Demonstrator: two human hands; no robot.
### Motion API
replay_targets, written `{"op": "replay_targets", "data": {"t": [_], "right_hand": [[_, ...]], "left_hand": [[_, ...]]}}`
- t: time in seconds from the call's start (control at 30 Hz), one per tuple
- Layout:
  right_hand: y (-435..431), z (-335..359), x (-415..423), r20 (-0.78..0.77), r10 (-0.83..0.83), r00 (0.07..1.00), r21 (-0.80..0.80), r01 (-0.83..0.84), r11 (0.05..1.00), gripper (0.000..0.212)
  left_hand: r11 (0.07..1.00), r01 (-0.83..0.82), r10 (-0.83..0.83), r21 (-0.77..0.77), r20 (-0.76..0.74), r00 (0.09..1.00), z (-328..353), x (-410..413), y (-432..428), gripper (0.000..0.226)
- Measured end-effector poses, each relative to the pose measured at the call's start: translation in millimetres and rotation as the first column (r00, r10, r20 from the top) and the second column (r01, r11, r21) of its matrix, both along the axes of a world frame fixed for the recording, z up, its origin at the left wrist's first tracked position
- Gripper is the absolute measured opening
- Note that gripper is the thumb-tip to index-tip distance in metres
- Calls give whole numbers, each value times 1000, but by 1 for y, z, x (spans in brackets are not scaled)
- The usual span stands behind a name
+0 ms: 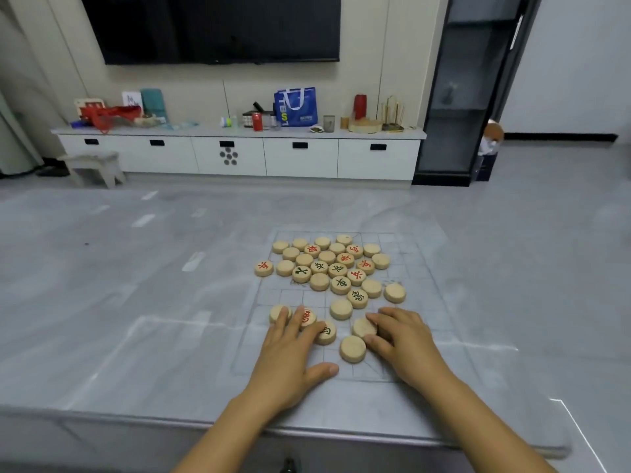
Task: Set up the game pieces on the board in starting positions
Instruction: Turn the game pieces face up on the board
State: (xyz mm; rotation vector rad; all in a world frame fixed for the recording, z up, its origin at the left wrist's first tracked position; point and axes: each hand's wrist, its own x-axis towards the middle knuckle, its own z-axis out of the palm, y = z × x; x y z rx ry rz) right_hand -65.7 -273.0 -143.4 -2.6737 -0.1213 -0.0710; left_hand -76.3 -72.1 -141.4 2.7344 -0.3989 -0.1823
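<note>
Xiangqi pieces lie heaped unsorted on the transparent gridded board on the grey surface. Left hand rests flat, fingers spread over three pieces. Right hand pinches one blank-faced piece.

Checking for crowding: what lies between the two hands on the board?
Head view: one blank-faced wooden piece sits between left hand and right hand; around it, bare board.

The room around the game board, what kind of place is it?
Most likely a home living room. A large TV hangs on the wall above a long low cabinet crowded with household things, among them a blue bag, and the board lies on a low grey table.
</note>
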Motion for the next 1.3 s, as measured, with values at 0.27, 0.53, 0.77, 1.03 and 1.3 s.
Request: {"op": "replay_targets", "data": {"t": [0.27, 0.53, 0.77, 1.03, 1.3], "right_hand": [[-2, 2, 14, 26, -35, 999, 31, 34, 999, 44], [-2, 6, 40, 48, 68, 997, -15, -67, 998, 42], [-11, 21, 53, 48, 66, 997, -36, -64, 997, 41], [-7, 18, 57, 39, 115, 993, -80, -112, 990, 45], [-11, 23, 52, 64, 28, 998, 285, -45, 957, 24]], "left_hand": [[998, -2, 1, 58, 14, 1000, 17, 13, -5, 54], [982, -36, 38, 186, -12, 999, 9, 33, -25, 84], [970, -198, 168, 140, 200, 965, 3, 57, -20, 47], [999, 34, -22, -35, 303, 953, -13, 76, -39, 44], [991, -2, 43, -137, 300, 953, -7, 72, -31, 33]]}}
